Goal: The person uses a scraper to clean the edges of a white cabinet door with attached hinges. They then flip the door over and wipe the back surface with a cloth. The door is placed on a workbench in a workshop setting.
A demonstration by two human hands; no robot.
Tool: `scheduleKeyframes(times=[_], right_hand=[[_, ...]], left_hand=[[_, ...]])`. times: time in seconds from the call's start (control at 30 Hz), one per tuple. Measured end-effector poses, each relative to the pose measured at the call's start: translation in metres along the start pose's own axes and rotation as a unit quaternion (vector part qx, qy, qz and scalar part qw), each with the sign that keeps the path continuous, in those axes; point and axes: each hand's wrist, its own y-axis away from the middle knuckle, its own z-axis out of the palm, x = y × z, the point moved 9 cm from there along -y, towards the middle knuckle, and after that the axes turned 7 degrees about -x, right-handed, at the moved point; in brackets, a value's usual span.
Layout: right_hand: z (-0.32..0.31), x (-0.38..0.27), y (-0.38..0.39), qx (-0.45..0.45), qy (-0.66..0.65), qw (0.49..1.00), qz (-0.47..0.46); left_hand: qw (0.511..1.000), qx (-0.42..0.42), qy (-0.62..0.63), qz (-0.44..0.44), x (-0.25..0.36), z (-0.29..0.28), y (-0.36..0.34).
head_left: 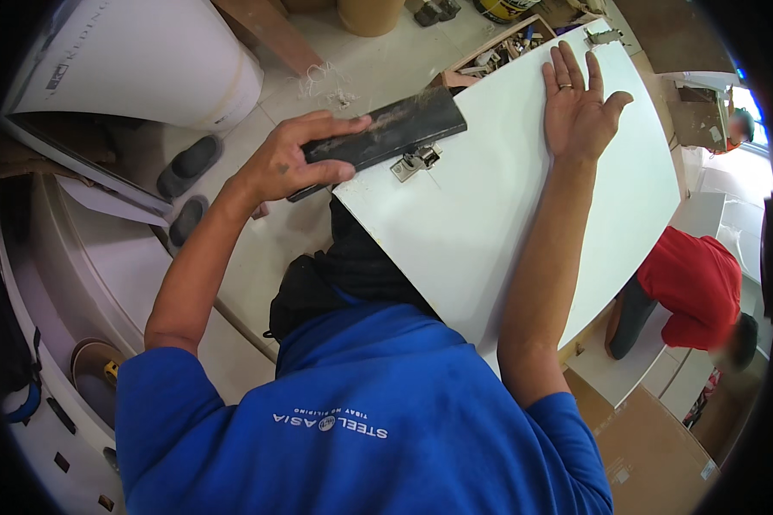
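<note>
A white cabinet door panel (481,215) lies tilted across my lap. My left hand (288,159) is wrapped round one end of a long black rectangular bar (395,124), scuffed and dusty on top. The bar's far end reaches over the panel's left corner, just above a metal cabinet hinge (416,161). A second hinge (605,37) sits at the panel's far corner. My right hand (578,107) rests on the far part of the panel, palm turned up and fingers spread, holding nothing. Part of the panel's right half is hidden under my right forearm.
A wooden box of small hardware (502,56) stands beyond the panel. Grey slippers (189,165) and a large white roll (176,60) are at the left. A person in red (691,283) bends over at the right, near cardboard (657,446). Another person (739,129) is farther back.
</note>
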Motion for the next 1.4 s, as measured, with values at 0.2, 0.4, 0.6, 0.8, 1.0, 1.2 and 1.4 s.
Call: scheduleKeyframes(times=[0.2, 0.4, 0.6, 0.8, 1.0, 1.2, 1.4], right_hand=[[-0.024, -0.011, 0.002, 0.07, -0.048, 0.993, -0.086], [-0.054, -0.035, 0.018, 0.206, -0.022, 0.967, -0.151], [-0.04, -0.031, 0.014, 0.197, 0.098, 0.964, -0.147], [-0.013, -0.027, 0.006, 0.161, 0.269, 0.943, -0.111], [-0.006, -0.025, 0.005, 0.157, 0.251, 0.947, -0.122], [-0.022, -0.022, 0.005, 0.195, 0.274, 0.934, -0.12], [-0.022, -0.02, 0.003, 0.199, 0.331, 0.917, -0.103]], left_hand=[[0.992, 0.018, 0.063, 0.104, 0.013, 0.012, -0.107], [0.992, 0.02, -0.034, 0.12, 0.045, 0.01, -0.251], [0.974, 0.034, 0.202, 0.101, 0.036, -0.009, -0.254], [0.96, 0.03, 0.271, -0.054, -0.021, -0.015, -0.099], [0.991, 0.074, 0.099, 0.05, 0.009, 0.007, -0.161], [0.993, 0.008, 0.11, 0.043, 0.024, 0.017, -0.223], [0.994, 0.023, 0.097, -0.035, -0.019, 0.019, -0.031]])
